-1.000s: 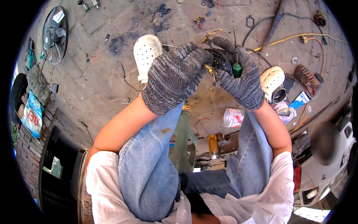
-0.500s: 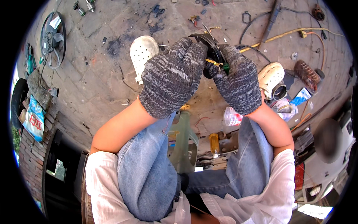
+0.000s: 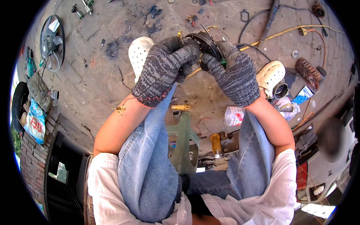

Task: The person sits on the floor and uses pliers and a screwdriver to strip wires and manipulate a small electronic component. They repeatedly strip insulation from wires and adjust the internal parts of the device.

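Observation:
Both hands wear dark grey knit gloves. My right hand [image 3: 236,73] is closed round a round black part [image 3: 205,44] with a thin blade-like piece sticking up and a green bit [image 3: 223,62] by the thumb. My left hand [image 3: 165,65] is closed beside it, fingertips close to its left edge. A small brass-coloured piece [image 3: 179,35] juts out above the left fingers; the rest of it is hidden. Across my left wrist runs a thin red wire [image 3: 153,99], with another brass-coloured bit [image 3: 119,109] hanging by the forearm.
Under my knees stands a green plastic stool [image 3: 182,144]. A yellow-handled tool [image 3: 180,107], an amber bottle [image 3: 215,144] and a clear plastic jar [image 3: 234,116] lie near it. A yellow cable [image 3: 281,35] crosses the ground ahead. A fan [image 3: 50,45] stands far left.
My left hand has turned and drawn slightly left, away from the black part. The brass-coloured piece and the red wire across the wrist now show. The black part has shifted a little left and tilted.

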Demonstrator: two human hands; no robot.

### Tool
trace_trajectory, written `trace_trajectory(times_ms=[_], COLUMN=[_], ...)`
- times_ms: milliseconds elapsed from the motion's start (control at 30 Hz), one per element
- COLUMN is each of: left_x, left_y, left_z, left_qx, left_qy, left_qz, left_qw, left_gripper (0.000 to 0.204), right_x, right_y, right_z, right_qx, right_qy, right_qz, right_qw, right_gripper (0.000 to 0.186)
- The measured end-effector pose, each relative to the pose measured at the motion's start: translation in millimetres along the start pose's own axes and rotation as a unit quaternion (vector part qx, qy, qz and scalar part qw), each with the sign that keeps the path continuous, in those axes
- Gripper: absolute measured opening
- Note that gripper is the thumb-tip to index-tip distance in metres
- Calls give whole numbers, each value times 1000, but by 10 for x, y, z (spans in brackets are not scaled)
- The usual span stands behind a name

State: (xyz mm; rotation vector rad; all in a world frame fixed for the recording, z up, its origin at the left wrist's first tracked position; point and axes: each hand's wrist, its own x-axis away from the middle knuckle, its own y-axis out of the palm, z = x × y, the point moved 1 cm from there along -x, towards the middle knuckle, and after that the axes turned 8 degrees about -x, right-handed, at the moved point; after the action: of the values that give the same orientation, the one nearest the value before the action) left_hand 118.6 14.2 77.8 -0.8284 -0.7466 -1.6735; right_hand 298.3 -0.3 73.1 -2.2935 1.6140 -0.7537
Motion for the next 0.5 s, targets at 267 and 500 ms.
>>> trace_trajectory(times_ms=[267, 500], left_x=[-49, 94], left_y=[-111, 14], left_z=[-82, 62], left_qx=[77, -240], left_qy=[-35, 181], left_qz=[-89, 61], left_qw=[992, 952], left_gripper=[18, 29], right_x=[-48, 26], right_y=[-62, -101], right_z=[40, 135], right_qx=[-125, -258], right_qy=[34, 182], right_qz=[-55, -103], right_qw=[990, 943], right_gripper=[35, 28])
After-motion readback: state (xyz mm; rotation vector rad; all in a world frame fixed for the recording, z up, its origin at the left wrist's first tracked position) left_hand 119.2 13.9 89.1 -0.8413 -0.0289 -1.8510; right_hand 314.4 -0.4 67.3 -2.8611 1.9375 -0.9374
